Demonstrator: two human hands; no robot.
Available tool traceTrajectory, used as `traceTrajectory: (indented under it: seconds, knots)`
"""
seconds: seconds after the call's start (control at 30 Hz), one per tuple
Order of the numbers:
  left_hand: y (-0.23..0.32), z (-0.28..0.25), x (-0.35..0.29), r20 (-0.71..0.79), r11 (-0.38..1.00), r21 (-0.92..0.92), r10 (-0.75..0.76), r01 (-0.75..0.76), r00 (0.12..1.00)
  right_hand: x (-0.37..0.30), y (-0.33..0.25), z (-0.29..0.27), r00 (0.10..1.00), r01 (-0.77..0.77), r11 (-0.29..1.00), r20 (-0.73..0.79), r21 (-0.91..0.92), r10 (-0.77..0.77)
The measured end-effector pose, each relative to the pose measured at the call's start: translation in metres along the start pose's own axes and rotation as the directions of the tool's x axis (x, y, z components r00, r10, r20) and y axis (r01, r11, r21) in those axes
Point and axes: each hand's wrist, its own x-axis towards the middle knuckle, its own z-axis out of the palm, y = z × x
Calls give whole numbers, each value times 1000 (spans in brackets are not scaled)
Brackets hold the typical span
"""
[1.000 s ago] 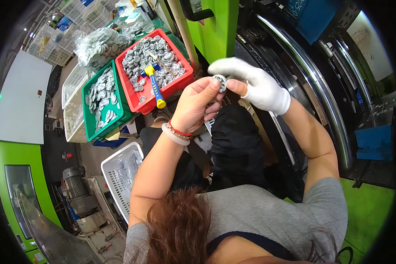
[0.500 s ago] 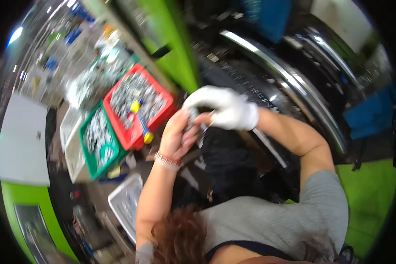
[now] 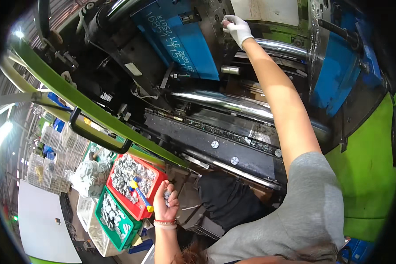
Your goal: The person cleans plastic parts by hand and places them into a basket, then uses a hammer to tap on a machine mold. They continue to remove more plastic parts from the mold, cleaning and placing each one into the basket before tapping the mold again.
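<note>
My bare left hand (image 3: 166,202) is curled near the red tray, with small grey metal pieces (image 3: 167,196) showing between its fingers. My right hand (image 3: 238,31), in a white glove with bare fingertips, reaches far forward into the machine. Its fingers are pinched together at the metal mould face (image 3: 213,22) beside a blue mould block (image 3: 180,39). Whatever lies in that pinch is too small to make out. The red tray (image 3: 141,214) holds many small grey parts and a hammer (image 3: 141,193) with a blue and yellow handle.
A green tray (image 3: 124,244) of grey parts stands left of the red one, near a bag of parts (image 3: 92,176). Shiny guide bars (image 3: 233,104) cross the machine, with round metal pieces (image 3: 214,144) on the ledge below. A green door frame (image 3: 92,110) with a black handle (image 3: 77,130) slants across the left.
My hands were together by the trays; now they are apart. The right has moved forward into the machine, while the left has come lower, beside the red tray. The view has shifted too.
</note>
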Motion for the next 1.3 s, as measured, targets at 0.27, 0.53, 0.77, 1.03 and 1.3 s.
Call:
traceTrajectory:
  seconds: [0.27,0.53,0.77,1.03,1.3]
  knots:
    - [5,-6,10,38,997,-81,21,-17,999,13,5,4,999,-10,996,47,-88,15]
    - [3,-3,15,47,998,-54,31,-28,998,16,7,13,940,280,809,-25,-516,-341]
    - [-2,3,6,-6,998,29,56,-55,998,14,0,22,941,234,743,-46,-627,-336]
    - [-2,-2,-4,16,994,101,48,-49,999,21,5,26,948,143,794,-148,-591,-282]
    - [-2,-9,-21,56,998,42,42,-44,998,-8,2,49,915,96,675,-202,-731,-349]
